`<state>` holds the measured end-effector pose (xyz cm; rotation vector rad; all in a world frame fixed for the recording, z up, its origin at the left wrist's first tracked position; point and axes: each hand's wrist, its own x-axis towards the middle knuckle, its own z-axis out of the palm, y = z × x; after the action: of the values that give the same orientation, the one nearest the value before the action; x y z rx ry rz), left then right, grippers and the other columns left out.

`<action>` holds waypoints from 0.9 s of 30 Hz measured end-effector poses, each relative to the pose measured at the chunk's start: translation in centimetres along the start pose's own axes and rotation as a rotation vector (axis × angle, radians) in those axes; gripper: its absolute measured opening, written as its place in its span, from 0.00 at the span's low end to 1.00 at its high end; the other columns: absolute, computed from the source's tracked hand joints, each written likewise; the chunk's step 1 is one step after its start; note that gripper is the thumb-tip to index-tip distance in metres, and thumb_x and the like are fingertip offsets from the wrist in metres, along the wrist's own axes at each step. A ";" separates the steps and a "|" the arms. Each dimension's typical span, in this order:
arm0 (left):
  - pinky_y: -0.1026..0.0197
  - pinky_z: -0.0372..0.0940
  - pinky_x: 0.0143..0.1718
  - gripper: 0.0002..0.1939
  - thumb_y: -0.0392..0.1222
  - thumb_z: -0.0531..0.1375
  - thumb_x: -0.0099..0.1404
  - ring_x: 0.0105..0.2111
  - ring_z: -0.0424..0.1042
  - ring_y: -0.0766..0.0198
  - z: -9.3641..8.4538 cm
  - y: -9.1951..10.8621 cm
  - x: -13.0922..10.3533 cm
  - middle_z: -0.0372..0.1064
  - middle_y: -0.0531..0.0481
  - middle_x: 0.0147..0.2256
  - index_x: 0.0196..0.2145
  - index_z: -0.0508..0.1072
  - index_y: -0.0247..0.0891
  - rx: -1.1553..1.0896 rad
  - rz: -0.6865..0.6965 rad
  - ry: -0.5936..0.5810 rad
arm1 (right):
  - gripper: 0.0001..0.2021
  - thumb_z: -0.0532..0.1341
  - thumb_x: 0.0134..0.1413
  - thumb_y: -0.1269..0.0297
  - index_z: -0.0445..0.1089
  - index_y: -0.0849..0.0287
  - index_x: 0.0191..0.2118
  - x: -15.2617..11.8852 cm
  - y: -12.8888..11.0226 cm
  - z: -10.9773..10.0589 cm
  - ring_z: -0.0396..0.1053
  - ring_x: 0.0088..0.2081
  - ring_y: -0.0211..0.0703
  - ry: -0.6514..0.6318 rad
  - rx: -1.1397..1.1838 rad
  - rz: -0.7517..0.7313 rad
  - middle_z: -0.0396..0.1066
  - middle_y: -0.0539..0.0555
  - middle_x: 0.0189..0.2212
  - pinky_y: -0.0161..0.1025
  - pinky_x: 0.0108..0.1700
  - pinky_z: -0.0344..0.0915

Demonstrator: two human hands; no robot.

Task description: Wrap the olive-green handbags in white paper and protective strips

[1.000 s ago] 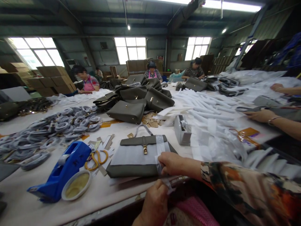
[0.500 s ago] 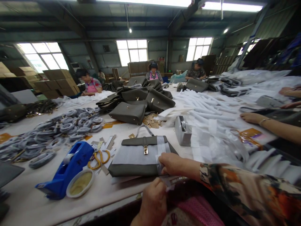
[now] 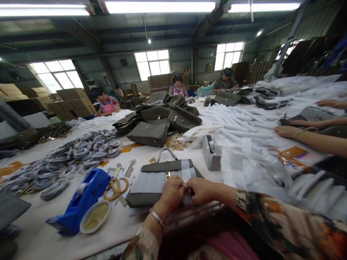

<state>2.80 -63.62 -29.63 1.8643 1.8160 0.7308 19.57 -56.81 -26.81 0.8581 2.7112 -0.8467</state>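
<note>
A dark grey-green handbag (image 3: pixel 143 199) lies on the table in front of me, its front covered by a pale sheet (image 3: pixel 148 183) and its gold clasp partly behind my fingers. A whitish translucent strip (image 3: pixel 185 169) runs down over the bag's right side. My left hand (image 3: pixel 172 193) has its fingers pinched on the strip at the bag's lower front. Close beside it, my right hand (image 3: pixel 202 190) is closed on the same strip, thumb and fingers together. Below the hands the strip's end hangs near the table edge.
Left of the bag are yellow-handled scissors (image 3: pixel 116 188), a blue tape dispenser (image 3: pixel 81 202) and a round dish (image 3: pixel 95 216). A grey dispenser (image 3: pixel 211 153) stands behind right. More bags (image 3: pixel 148 133) are piled beyond. A co-worker's hands (image 3: pixel 287 131) are at the right.
My left hand has risen from below the table edge onto the bag's front, beside my right hand. My right hand has shifted slightly right. The view has tilted up a little.
</note>
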 end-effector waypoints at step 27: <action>0.58 0.62 0.43 0.09 0.37 0.70 0.58 0.38 0.68 0.60 1.0 0.6 0.1 0.67 0.52 0.33 0.26 0.73 0.38 0.096 -0.131 0.129 | 0.07 0.61 0.54 0.71 0.76 0.61 0.28 0.2 0.4 3.4 0.72 0.34 0.42 0.517 0.408 0.294 0.78 0.54 0.28 0.35 0.36 0.61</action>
<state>3.85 -63.50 -30.00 1.7725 2.0667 0.7436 19.61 -58.34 -29.91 1.7252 2.7322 -1.2757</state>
